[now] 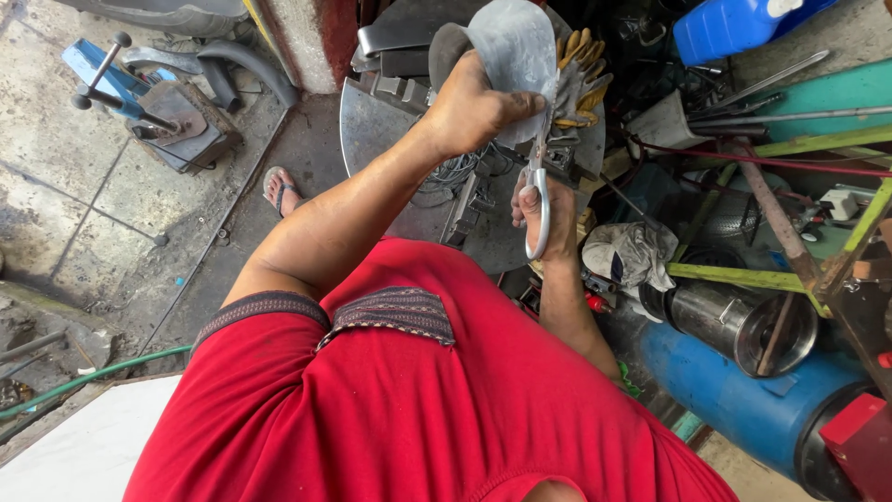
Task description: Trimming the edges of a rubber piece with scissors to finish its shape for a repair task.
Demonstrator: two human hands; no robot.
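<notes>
Over the round steel workbench (372,130), head view: we had both hands up at chest level. Our left hand (469,107) was closed around a thin grey sheet-metal piece (511,46), thumb on the near face, fingers wrapped behind. Sheet was curved at the top and held roughly upright above the bench. Our right hand (548,214) was closed through the white loop handles of a pair of snips (537,191); the blades pointed up and met the lower right edge of the sheet, just beside the left thumb. We couldn't tell how far the blades were parted; the joint sat behind the sheet edge.

Just behind the sheet, a yellow-and-grey work glove (581,79) lay on the bench, touching or nearly touching the sheet in this view; we couldn't say which. Cables and dark metal brackets (460,200) sat on the bench under our hands.

Left of frame, on the concrete floor: a blue bench vise (149,98) with its handle bar tilted, well apart from us. Our sandalled foot (279,189) showed between vise and bench. A green hose (93,376) ran along the lower left.

Right of frame: a blue cylinder tank (734,404) lying on its side, a shiny steel can (743,325) on top of it, a crumpled grey cloth (632,253) near our right wrist, and a blue plastic jug (734,23) at the top.
</notes>
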